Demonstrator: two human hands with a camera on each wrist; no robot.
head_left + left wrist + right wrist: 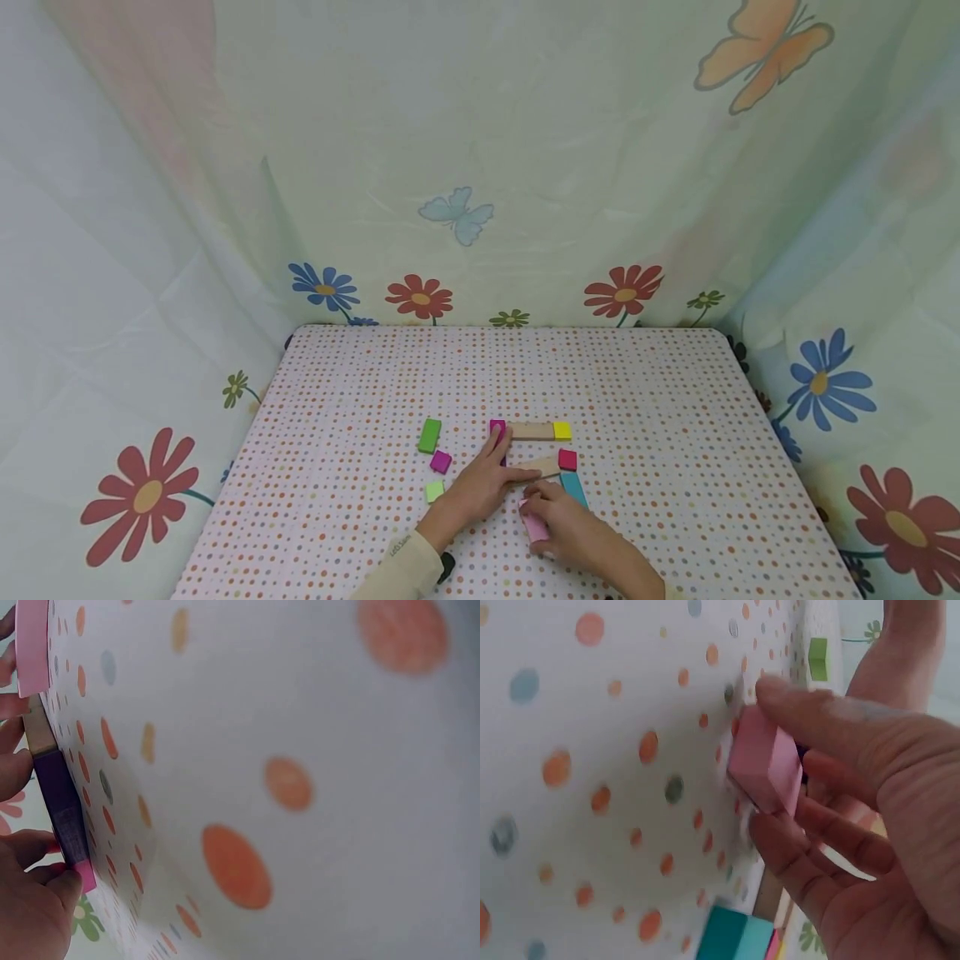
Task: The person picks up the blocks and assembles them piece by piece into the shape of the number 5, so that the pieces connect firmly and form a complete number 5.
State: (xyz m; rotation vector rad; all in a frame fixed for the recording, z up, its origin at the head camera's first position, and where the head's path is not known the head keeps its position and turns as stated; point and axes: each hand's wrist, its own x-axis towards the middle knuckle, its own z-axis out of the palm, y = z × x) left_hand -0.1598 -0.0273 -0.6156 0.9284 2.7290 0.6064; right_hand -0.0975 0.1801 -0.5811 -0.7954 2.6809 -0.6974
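As right hand (572,525) pinches pink block (535,527), left hand (478,485) nearby, extended onto magenta block (496,423).

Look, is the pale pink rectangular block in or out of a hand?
In: the right hand holds the pale pink rectangular block, thumb at one end, fingers at the other.

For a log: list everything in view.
Green blocks: 2, green, leftmost
Magenta blocks: 2, magenta, one left, one under left hand
Purple block: 1, purple, by left hand
Wooden blocks: 2, tan, right of purple
Teal block: 1, teal, by right hand
Red block: 1, red, beyond teal
Yellow block: 1, yellow, beyond red
Pink block: 1, pink, in right hand
Table: 1, dotted white, beneath
Curtains: count unclear, pale, around table
Dark object: 1, black, left wrist
Sleeves: 2, cream, arms
Hands: 2, bare, over table
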